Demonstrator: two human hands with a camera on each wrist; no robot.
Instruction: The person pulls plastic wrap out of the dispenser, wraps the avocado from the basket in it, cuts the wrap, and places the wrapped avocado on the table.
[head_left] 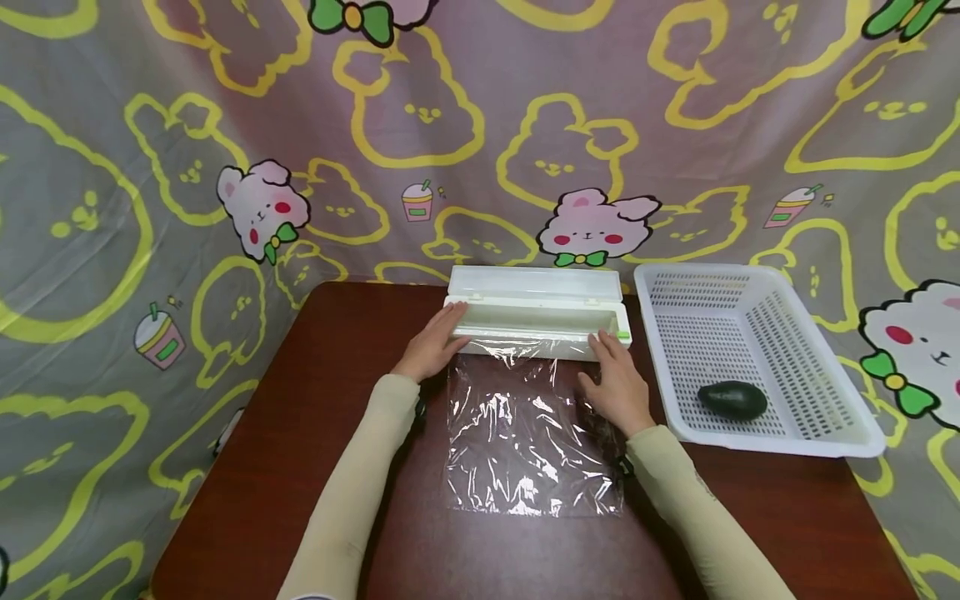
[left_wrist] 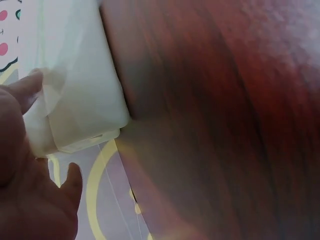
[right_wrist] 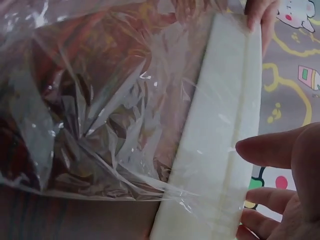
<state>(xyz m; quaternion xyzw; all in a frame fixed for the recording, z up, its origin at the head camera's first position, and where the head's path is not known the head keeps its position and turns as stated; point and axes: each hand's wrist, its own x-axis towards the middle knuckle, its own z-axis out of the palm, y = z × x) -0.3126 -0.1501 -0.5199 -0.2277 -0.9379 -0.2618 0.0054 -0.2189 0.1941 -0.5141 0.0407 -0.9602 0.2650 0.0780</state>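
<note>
A white cling film dispenser [head_left: 536, 346] lies across the table with its long lid [head_left: 536, 283] raised at the back. From its front edge a sheet of clear cling film [head_left: 517, 450] spreads over the table toward me, creased and shiny. My left hand [head_left: 435, 342] rests at the dispenser's left end, with fingertips on its top edge and the thumb along the front. At the right end, my right hand [head_left: 618, 387] touches the front edge beside a small green piece [head_left: 623, 335]. In the right wrist view, a fingertip meets the dispenser's white face [right_wrist: 220, 100].
On the right stands a white perforated basket [head_left: 660, 358] with a dark green avocado [head_left: 733, 401] inside. The dark red-brown wooden table [head_left: 277, 467] ends at a patterned curtain [head_left: 487, 125] behind and on both sides.
</note>
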